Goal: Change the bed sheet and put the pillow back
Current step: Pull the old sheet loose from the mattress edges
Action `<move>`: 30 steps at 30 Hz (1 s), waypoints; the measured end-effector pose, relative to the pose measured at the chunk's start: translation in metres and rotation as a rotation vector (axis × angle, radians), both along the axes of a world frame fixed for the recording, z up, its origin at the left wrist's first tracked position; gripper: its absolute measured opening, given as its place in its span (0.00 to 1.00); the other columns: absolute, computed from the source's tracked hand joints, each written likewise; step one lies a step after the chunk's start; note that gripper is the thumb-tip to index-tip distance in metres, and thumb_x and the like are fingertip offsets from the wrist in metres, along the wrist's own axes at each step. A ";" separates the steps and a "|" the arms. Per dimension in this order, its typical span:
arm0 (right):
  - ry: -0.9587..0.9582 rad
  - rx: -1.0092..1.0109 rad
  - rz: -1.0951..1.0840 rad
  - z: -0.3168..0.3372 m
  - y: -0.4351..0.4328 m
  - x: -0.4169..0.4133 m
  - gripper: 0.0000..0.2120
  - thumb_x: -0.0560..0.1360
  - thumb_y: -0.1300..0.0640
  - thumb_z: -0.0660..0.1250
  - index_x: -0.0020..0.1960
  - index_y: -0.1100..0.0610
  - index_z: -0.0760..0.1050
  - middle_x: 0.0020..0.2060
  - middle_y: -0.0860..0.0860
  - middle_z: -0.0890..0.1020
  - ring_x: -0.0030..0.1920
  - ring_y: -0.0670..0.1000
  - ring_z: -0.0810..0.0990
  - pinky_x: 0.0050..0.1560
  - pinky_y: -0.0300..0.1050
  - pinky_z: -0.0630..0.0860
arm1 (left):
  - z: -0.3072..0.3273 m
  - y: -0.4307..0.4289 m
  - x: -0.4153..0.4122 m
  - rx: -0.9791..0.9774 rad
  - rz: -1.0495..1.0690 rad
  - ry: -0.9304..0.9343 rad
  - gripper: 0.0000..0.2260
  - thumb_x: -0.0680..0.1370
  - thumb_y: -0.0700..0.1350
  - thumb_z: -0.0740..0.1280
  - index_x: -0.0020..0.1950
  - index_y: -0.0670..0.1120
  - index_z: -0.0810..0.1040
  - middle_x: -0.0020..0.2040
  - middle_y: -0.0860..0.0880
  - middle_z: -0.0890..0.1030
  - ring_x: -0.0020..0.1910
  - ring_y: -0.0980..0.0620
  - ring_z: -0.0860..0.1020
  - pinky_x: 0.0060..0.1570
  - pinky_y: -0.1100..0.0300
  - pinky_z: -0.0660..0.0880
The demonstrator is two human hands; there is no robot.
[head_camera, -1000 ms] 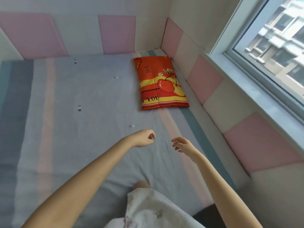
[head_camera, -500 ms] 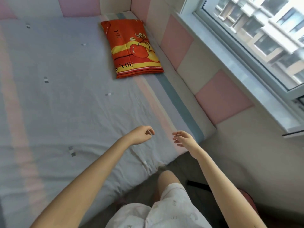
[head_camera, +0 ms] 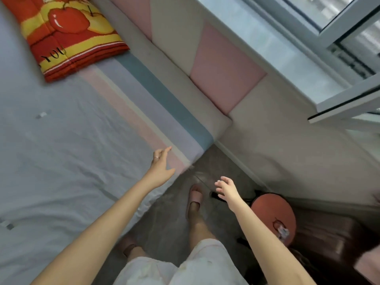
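Left hand and right hand were spread, empty, by the sheet corner; I judged a yank there could drag the pillow off.

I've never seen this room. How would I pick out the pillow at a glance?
Find the wide bed sheet, pale grey with pastel stripes along one edge, beside a wall of pink and cream padded panels. At its far end, close to those panels, lies the pillow. It is the only vivid thing there: flat, red-orange with yellow bands and a big red apple print.
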State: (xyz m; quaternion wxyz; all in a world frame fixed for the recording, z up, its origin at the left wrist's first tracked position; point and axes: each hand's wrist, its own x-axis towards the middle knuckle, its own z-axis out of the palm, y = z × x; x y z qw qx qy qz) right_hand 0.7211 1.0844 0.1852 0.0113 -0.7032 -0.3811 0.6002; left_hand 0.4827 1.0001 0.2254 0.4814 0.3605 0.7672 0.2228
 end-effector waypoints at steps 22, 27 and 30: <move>0.298 0.051 -0.417 -0.292 0.372 -0.050 0.13 0.82 0.61 0.50 0.49 0.51 0.72 0.40 0.46 0.77 0.37 0.43 0.74 0.33 0.38 0.71 | -0.296 0.267 0.030 -0.587 -0.085 0.279 0.72 0.51 0.69 0.76 0.67 0.53 0.18 0.68 0.52 0.18 0.69 0.38 0.23 0.57 0.21 0.39; 0.479 -0.062 -0.408 -0.300 0.371 -0.029 0.15 0.79 0.70 0.51 0.48 0.56 0.73 0.24 0.47 0.71 0.22 0.42 0.64 0.21 0.33 0.61 | -0.295 0.273 0.025 -0.639 -0.131 0.284 0.73 0.50 0.71 0.75 0.65 0.52 0.16 0.67 0.50 0.17 0.68 0.38 0.23 0.57 0.21 0.41; 0.523 -0.071 -0.336 -0.281 0.372 -0.019 0.12 0.80 0.66 0.56 0.41 0.56 0.71 0.24 0.46 0.69 0.24 0.41 0.64 0.23 0.31 0.60 | -0.288 0.277 0.027 -0.662 -0.143 0.262 0.74 0.49 0.71 0.75 0.64 0.52 0.16 0.66 0.50 0.17 0.68 0.38 0.23 0.58 0.21 0.42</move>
